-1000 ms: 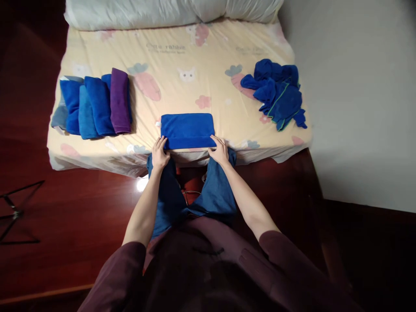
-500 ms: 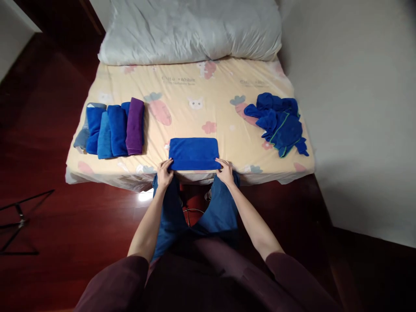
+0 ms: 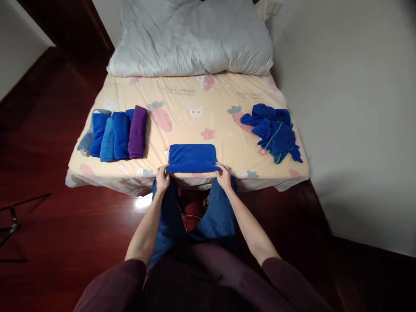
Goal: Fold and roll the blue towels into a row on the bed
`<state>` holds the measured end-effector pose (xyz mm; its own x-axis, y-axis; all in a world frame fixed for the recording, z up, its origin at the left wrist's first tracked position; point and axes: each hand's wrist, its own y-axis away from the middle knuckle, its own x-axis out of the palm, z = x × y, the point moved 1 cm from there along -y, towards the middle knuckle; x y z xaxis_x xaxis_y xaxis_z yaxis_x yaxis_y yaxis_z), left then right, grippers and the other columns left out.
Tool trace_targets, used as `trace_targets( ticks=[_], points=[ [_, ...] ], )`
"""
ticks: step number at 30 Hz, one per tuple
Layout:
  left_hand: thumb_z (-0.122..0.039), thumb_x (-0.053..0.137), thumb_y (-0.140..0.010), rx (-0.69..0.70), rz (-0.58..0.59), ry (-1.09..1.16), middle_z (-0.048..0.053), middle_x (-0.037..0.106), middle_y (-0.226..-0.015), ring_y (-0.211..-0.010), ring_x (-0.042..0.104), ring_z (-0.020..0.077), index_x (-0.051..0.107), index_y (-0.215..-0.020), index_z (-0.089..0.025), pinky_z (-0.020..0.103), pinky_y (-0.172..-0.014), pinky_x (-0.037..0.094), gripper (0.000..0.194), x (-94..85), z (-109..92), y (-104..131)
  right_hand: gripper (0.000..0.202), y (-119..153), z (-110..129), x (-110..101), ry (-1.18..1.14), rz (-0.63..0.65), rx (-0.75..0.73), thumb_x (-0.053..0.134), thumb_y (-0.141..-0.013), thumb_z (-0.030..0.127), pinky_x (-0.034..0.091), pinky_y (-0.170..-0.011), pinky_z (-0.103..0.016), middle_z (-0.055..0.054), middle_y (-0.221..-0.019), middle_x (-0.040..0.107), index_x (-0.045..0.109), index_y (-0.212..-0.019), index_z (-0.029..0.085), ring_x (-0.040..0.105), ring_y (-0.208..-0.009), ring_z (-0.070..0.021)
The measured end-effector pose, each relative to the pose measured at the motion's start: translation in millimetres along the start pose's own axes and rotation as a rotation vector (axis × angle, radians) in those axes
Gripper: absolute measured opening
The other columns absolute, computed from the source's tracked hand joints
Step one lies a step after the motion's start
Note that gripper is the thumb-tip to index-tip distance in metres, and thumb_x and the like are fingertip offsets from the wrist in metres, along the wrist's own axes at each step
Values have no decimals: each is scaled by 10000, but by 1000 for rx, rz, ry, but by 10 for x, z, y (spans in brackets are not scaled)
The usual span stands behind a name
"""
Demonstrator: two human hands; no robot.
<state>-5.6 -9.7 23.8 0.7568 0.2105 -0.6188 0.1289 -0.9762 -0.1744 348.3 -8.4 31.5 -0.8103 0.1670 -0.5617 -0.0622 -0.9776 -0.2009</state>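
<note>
A blue towel [image 3: 192,155] lies folded into a rectangle at the bed's front edge, with a small white tag at its left side. My left hand [image 3: 162,178] pinches its near left corner. At the near right corner, my right hand [image 3: 223,177] grips the cloth between thumb and fingers. The near edge between both hands is a thicker, turned-over strip. Off to the left sit several rolled or folded towels in blue and grey, with a purple towel [image 3: 138,132] at their right end. A loose heap of blue cloths [image 3: 275,133], one green-edged, lies on the right.
The bed [image 3: 182,125] has a yellow sheet with rabbit and carrot prints. A bulky grey-white quilt [image 3: 195,41] covers its far end. A wall [image 3: 351,130] runs along the right. Black stand legs [image 3: 14,225] show on the dark red floor at left.
The towel's near edge has been lifted and turned over into a narrow strip, with both hands still at its corners. The whole view has tilted slightly upward.
</note>
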Motion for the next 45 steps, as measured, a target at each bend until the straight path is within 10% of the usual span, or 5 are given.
trace_targets(
  ticks=[10,26,33,45],
  points=[
    [-392,454,-1005,-150,-92,29,133,648,-1080,-1059,614,263,621,-1207,-198,425,-988,505,326,60,74,-10,427,-11,-89,67,61,-95,202,487,-961,515,562,-907,-403,-143,-1066,750,711,-1097,177,705,-982,-275],
    [-457,461,-1003,-183,-155,58,77,634,-940,-857,626,214,602,-1230,-192,378,-890,515,376,79,89,-8,509,-3,-62,90,10,-149,232,526,-944,592,559,-809,-365,-96,-893,753,685,-1163,161,690,-773,-227],
    [-357,499,-994,17,-196,-71,159,591,-1302,-1270,544,274,591,-1302,-188,449,-1121,421,364,7,-78,55,423,20,1,70,138,-354,157,557,-965,506,530,-952,-416,-132,-1089,727,673,-1200,174,668,-963,-246],
    [-318,625,-865,159,103,-204,47,504,-1561,-1481,369,301,477,-1522,-233,502,-1236,307,679,72,-79,12,438,-3,151,23,135,57,-111,712,-890,392,451,-1154,-466,-92,-1423,638,704,-1290,215,552,-1327,-270]
  ],
)
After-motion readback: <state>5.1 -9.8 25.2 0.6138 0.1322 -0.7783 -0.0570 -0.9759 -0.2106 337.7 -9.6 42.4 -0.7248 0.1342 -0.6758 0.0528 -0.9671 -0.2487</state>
